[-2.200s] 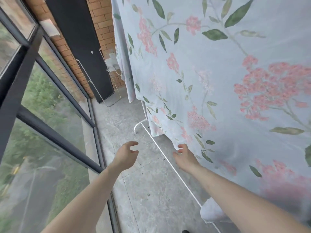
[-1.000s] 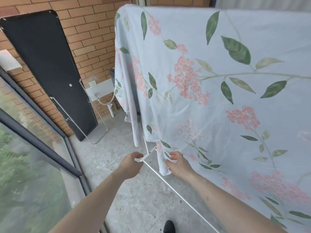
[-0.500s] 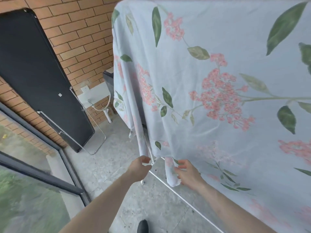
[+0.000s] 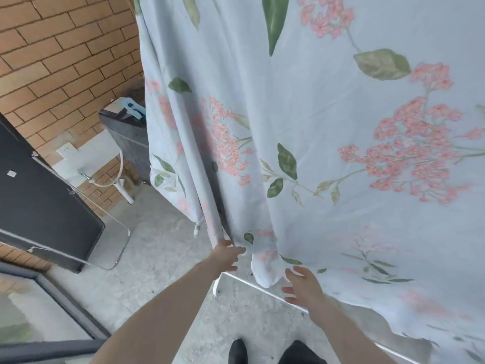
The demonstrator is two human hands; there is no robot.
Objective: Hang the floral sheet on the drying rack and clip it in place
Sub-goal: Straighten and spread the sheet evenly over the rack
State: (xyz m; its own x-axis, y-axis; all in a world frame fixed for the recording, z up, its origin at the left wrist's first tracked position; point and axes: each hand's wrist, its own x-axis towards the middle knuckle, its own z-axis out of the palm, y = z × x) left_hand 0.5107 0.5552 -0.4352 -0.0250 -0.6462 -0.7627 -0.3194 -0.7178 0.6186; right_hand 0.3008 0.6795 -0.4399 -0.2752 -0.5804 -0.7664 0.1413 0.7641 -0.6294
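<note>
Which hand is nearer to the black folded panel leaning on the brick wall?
Left. The left hand is nearer the black folded panel; the right hand is farther right.
</note>
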